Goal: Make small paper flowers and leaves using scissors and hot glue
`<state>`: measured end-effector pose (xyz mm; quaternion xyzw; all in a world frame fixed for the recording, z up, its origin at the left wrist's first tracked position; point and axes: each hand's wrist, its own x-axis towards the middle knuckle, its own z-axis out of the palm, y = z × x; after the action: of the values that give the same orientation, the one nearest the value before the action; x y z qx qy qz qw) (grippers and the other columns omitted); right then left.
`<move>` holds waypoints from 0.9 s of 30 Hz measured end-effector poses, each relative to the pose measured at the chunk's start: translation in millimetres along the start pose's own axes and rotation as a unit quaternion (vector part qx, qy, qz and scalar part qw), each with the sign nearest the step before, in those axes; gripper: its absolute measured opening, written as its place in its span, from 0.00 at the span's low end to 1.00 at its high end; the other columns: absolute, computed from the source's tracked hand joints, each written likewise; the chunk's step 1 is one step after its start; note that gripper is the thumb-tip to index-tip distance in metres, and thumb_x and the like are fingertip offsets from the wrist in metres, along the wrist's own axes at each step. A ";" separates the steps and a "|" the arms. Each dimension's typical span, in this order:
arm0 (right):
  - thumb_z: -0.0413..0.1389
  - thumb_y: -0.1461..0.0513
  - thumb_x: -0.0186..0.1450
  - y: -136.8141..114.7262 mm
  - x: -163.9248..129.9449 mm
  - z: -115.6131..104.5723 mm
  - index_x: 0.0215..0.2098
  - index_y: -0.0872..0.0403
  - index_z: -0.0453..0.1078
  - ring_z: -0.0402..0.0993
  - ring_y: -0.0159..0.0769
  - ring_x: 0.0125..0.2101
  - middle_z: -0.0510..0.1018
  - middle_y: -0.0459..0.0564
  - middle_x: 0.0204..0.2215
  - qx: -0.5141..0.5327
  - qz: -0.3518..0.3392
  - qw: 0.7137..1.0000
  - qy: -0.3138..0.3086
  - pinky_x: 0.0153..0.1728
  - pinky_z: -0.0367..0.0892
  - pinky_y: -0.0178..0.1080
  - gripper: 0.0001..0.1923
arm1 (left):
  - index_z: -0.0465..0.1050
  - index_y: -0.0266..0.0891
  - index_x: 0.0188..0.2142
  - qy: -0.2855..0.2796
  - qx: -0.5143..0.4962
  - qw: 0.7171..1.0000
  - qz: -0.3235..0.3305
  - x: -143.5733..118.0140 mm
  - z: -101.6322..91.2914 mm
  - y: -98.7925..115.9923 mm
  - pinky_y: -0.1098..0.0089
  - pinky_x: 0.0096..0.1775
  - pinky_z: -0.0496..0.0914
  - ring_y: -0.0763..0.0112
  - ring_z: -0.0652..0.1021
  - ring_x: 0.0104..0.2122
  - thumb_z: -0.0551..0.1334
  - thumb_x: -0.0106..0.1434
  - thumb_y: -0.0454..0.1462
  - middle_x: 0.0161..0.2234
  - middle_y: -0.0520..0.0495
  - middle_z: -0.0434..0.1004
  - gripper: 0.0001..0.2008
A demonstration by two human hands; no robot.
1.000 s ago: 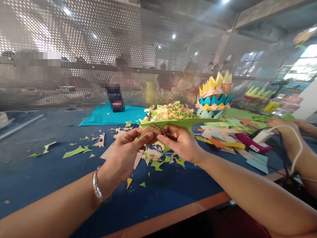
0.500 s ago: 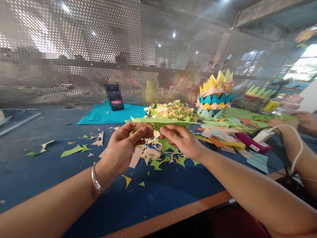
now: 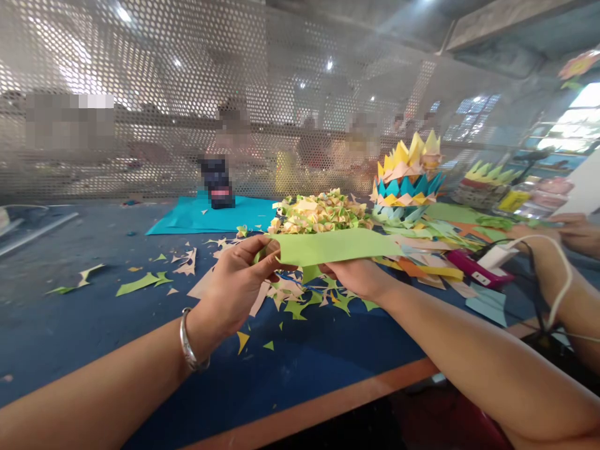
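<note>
Green paper strip (image 3: 335, 245) is pinched at one end by the left hand (image 3: 237, 284) and gripped from beneath by the right hand (image 3: 359, 276) (fingers mostly hidden) above the scrap-littered desk (image 3: 94, 325).

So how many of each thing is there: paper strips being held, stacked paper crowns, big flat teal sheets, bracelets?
Green paper strip held in both hands: 1
Stacked paper crowns: 2
Teal sheet: 1
Silver bracelet: 1
Total: 5
</note>
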<state>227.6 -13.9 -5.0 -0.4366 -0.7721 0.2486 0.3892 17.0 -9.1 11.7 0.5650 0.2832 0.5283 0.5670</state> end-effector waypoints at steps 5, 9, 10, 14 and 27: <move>0.50 0.50 0.71 8.8 -1.1 2.8 0.30 0.49 0.66 0.57 0.37 0.27 0.60 0.46 0.22 0.032 0.010 0.999 0.012 0.26 0.54 0.39 0.16 | 0.74 0.41 0.24 0.001 0.026 1.000 0.003 0.1 1.1 -0.3 0.71 0.26 0.67 0.74 0.70 0.23 0.73 0.51 0.38 0.26 0.51 0.72 0.09; 0.49 0.51 0.71 10.1 -0.3 3.2 0.31 0.48 0.67 0.59 0.39 0.27 0.61 0.46 0.22 0.014 -0.002 1.000 0.011 0.27 0.55 0.40 0.15 | 0.74 0.40 0.25 0.005 0.025 1.000 0.000 -0.4 1.7 -0.8 0.71 0.27 0.68 0.74 0.71 0.24 0.73 0.51 0.37 0.26 0.52 0.71 0.09; 0.50 0.51 0.71 10.1 0.3 2.9 0.31 0.48 0.67 0.60 0.39 0.28 0.61 0.46 0.22 0.003 -0.009 1.000 0.008 0.27 0.56 0.40 0.14 | 0.74 0.40 0.25 0.006 0.027 1.000 0.002 -0.6 1.7 -0.9 0.71 0.27 0.68 0.74 0.71 0.24 0.72 0.51 0.37 0.26 0.52 0.71 0.09; 0.55 0.53 0.67 8.1 2.2 -0.4 0.29 0.48 0.67 0.61 0.41 0.29 0.60 0.46 0.21 -0.039 -0.034 0.999 -0.006 0.31 0.59 0.42 0.11 | 0.72 0.40 0.24 0.005 0.049 0.999 0.016 -1.0 1.4 -1.1 0.71 0.27 0.68 0.74 0.69 0.23 0.70 0.53 0.37 0.24 0.53 0.68 0.08; 0.51 0.41 0.70 -36.2 -2.4 -1.7 0.26 0.50 0.61 0.48 0.29 0.18 0.50 0.37 0.17 0.027 0.031 0.999 0.024 0.21 0.46 0.38 0.25 | 0.75 0.40 0.32 0.078 0.056 0.995 0.032 -1.8 -1.8 2.2 0.71 0.31 0.70 0.68 0.79 0.32 0.72 0.55 0.38 0.35 0.47 0.82 0.08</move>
<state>212.3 -33.8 21.3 -0.4555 -0.7419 0.2707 0.4110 14.2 -10.5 12.9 0.5617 0.3373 0.5719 0.4935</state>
